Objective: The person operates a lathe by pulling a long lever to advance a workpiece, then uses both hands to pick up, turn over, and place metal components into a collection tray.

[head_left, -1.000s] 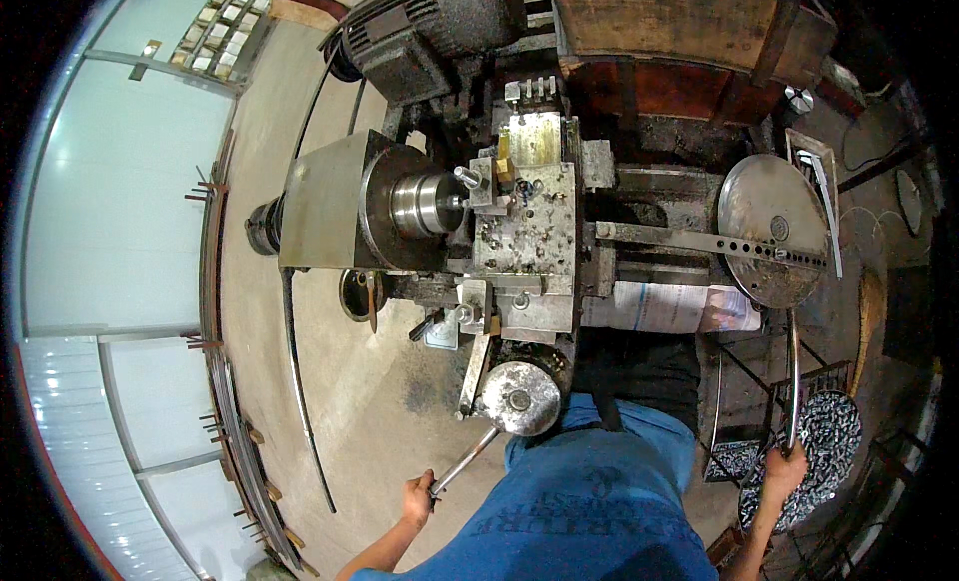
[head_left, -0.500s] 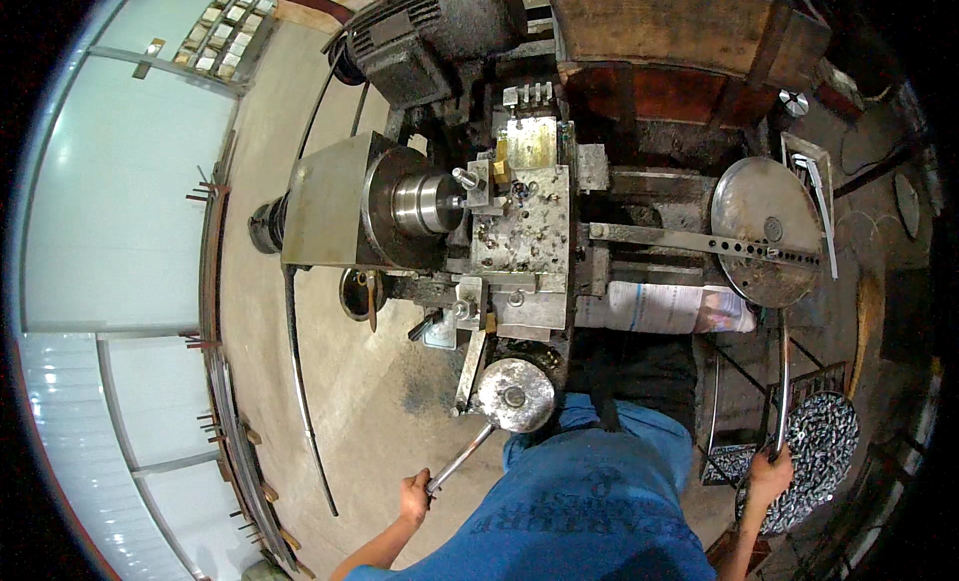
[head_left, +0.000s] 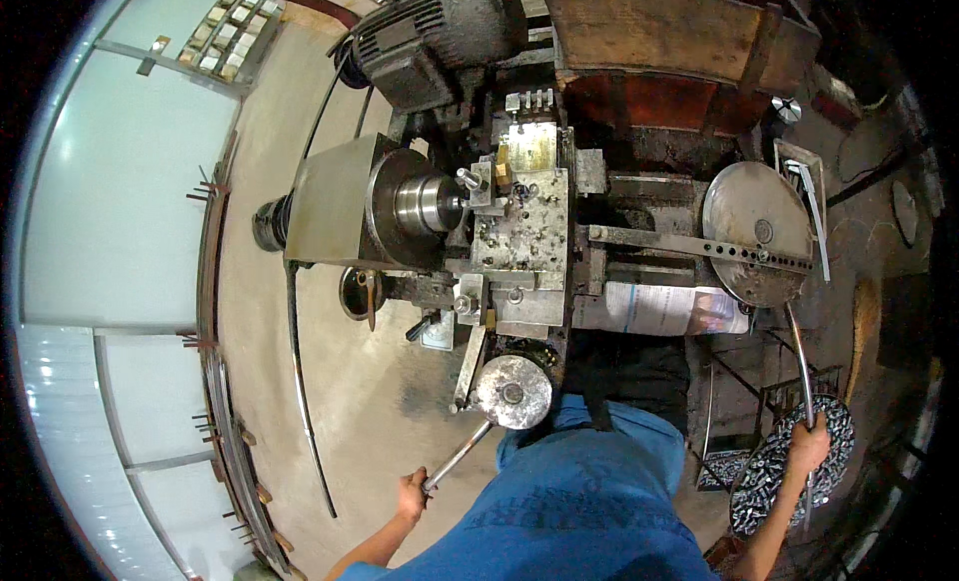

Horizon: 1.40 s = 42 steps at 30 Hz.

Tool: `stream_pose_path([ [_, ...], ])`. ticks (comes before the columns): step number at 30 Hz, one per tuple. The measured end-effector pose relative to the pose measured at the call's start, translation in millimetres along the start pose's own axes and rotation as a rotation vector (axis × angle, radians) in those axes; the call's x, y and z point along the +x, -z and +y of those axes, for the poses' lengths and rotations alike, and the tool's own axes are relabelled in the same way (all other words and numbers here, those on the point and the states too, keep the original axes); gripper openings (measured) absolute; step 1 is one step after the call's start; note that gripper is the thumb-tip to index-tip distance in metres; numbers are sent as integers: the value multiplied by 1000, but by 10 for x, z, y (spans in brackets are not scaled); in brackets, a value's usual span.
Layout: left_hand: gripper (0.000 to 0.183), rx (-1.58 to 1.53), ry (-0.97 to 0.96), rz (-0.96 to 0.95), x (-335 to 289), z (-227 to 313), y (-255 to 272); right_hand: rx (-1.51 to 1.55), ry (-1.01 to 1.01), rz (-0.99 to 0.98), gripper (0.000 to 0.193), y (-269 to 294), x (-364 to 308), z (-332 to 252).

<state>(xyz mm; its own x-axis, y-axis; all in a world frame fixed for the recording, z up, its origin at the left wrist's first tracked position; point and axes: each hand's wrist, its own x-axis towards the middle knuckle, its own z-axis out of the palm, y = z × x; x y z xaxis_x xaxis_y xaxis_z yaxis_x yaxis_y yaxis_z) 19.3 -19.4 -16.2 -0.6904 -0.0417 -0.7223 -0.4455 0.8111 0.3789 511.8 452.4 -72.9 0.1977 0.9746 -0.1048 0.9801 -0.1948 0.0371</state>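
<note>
My left hand (head_left: 412,493) is closed round the end of a metal lever (head_left: 460,456) that slants up to a small round disc (head_left: 513,391) at the near side of a lathe. Out at the right, my right hand (head_left: 809,443) grips a longer lever (head_left: 800,356), which runs up to a large round plate (head_left: 739,196). A flat bar with a row of holes (head_left: 679,243) links that plate to the lathe's carriage (head_left: 519,231). Left of the carriage, the spindle holds a shiny stepped cylinder (head_left: 425,203), close beside a tool post (head_left: 479,181).
A round container of small metal parts (head_left: 754,496) stands beneath my right arm. A caliper (head_left: 811,206) lies in a tray at the right. Behind the lathe are an electric motor (head_left: 440,31) and a wooden board (head_left: 649,36). Long metal bars (head_left: 235,441) lie along the left wall.
My right hand has swung the long lever to the right and slightly up, and the large plate has turned a little with it. My left hand keeps its grip in nearly the same place.
</note>
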Motion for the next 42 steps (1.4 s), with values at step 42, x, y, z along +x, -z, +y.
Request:
stream_pose_path([
  [42,30,682,-658,756,3625,1132,-616,503,429,97,48,18,125,-1805],
])
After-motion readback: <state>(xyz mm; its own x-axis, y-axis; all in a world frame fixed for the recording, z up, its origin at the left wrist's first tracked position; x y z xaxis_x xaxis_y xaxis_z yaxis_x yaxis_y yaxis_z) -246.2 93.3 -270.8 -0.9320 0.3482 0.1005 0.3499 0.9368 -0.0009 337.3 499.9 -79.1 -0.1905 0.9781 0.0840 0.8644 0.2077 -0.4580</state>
